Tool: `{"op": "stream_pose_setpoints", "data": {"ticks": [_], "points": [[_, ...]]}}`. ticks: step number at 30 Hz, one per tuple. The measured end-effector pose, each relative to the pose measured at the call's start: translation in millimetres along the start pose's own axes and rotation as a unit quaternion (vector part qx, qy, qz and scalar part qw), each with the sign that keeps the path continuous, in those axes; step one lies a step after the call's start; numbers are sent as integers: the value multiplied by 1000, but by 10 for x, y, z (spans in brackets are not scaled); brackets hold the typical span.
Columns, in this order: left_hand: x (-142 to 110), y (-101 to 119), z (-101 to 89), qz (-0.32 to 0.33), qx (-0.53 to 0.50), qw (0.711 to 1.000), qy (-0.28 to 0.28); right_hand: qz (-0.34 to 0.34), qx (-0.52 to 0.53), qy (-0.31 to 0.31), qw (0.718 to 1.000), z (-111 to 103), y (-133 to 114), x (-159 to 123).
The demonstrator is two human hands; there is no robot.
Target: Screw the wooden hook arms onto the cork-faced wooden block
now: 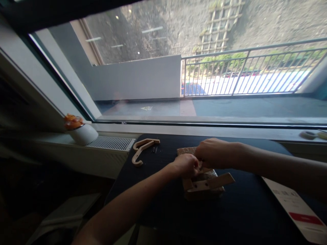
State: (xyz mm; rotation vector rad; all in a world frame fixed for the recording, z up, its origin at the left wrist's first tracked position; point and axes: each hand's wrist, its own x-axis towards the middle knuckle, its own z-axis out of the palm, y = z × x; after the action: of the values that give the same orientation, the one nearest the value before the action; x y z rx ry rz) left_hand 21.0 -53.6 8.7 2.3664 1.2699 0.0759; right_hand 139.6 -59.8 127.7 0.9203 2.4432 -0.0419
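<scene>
Both my hands meet over a brown wooden board (203,190) lying on a dark table (230,214). My left hand (185,165) is closed in a pinch above the board. My right hand (214,153) is closed too, fingers curled against the left hand's fingertips. What they pinch is too small to make out. A light wooden hook piece (212,183) with holes lies on the board just below the hands. A second wooden hook (141,149) lies at the table's far left, with a few small dark screws (154,149) beside it.
A printed sheet with a red block (298,211) lies at the table's right edge. A white pot with orange contents (80,131) stands on the sill by a radiator grille (111,143). A large window (178,68) is directly behind the table.
</scene>
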Motion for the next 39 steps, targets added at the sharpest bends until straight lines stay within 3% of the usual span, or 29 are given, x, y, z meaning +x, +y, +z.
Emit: {"op": "stream_pose_setpoints", "data": {"ticks": [21, 28, 39], "points": [[-23, 20, -17, 0, 8, 1000, 14, -34, -22, 16, 999, 202, 85, 154], [3, -4, 30, -4, 13, 999, 29, -28, 29, 48, 998, 170, 39, 147], [32, -32, 64, -14, 23, 999, 18, -5, 12, 21, 1000, 143, -8, 152]]}}
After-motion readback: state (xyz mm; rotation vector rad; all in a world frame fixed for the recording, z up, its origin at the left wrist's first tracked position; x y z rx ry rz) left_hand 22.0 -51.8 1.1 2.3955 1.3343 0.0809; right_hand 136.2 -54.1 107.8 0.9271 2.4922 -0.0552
